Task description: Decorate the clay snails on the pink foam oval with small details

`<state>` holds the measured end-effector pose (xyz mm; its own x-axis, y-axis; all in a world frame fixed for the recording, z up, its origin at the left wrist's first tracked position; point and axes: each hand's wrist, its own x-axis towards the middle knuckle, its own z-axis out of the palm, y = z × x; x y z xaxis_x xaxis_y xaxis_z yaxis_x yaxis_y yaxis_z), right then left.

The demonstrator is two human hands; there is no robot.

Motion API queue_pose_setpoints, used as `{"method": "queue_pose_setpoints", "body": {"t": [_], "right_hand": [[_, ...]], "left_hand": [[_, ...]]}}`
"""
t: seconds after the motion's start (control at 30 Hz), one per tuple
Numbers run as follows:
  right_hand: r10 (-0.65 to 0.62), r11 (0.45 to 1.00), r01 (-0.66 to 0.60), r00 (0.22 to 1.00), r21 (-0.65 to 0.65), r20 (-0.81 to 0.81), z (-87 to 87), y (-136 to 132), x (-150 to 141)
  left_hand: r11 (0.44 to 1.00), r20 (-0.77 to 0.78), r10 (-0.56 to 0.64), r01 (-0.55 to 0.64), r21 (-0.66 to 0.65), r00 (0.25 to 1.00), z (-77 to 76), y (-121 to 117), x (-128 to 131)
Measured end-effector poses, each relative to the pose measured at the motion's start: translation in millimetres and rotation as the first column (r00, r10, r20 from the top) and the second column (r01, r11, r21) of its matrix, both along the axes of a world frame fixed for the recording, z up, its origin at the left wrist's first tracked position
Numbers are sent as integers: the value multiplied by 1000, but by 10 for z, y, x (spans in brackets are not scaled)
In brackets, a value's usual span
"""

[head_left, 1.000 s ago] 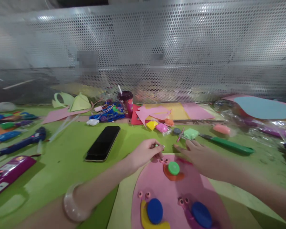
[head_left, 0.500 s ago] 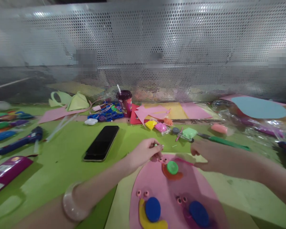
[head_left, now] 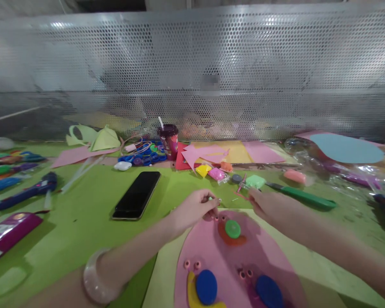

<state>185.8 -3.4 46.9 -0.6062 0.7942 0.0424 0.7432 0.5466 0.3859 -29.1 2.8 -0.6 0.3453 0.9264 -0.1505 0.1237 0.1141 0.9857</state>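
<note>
My left hand (head_left: 194,208) is pinched on a tiny green bit at the top edge of a pink paper oval (head_left: 208,252). On that oval lie three clay snails: an orange one with a green shell (head_left: 232,231), a yellow one with a blue shell (head_left: 205,287), and a purple one with a blue shell (head_left: 268,291). My right hand (head_left: 269,204) reaches just right of the orange snail, near a small pink-handled tool (head_left: 242,183) and a green clay packet (head_left: 255,181); its fingertips are blurred.
A black phone (head_left: 137,194) lies on the green table left of my hands. Clay packets (head_left: 211,172), a dark cup (head_left: 168,140), coloured paper sheets (head_left: 237,150), a green-handled knife (head_left: 303,196), glue guns (head_left: 22,193) and a perforated metal screen (head_left: 192,72) surround the work area.
My right hand drew back toward me, then reached forward again to beside the pink-handled tool. My left hand has stayed pinched at the oval's top edge.
</note>
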Motion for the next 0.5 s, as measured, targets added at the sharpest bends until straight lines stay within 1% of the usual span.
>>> {"method": "queue_pose_setpoints", "body": {"t": [0.07, 0.13, 0.27, 0.33, 0.5], "right_hand": [[-136, 990, 137, 990, -35, 36, 30, 11, -53], [-216, 972, 220, 975, -82, 60, 48, 6, -116], [-174, 972, 189, 978, -137, 118, 65, -33, -204], [-170, 971, 186, 979, -148, 116, 62, -49, -217], [-221, 952, 229, 973, -204, 63, 31, -58, -228]], "left_hand": [[1000, 5, 2, -2, 1, 1000, 2, -4, 2], [1000, 10, 2, -2, -2, 1000, 4, -8, 7], [1000, 10, 3, -3, -7, 1000, 0, -11, 10], [1000, 11, -6, 6, 3, 1000, -14, -6, 4], [999, 15, -28, 27, 34, 999, -57, 8, -11]]}}
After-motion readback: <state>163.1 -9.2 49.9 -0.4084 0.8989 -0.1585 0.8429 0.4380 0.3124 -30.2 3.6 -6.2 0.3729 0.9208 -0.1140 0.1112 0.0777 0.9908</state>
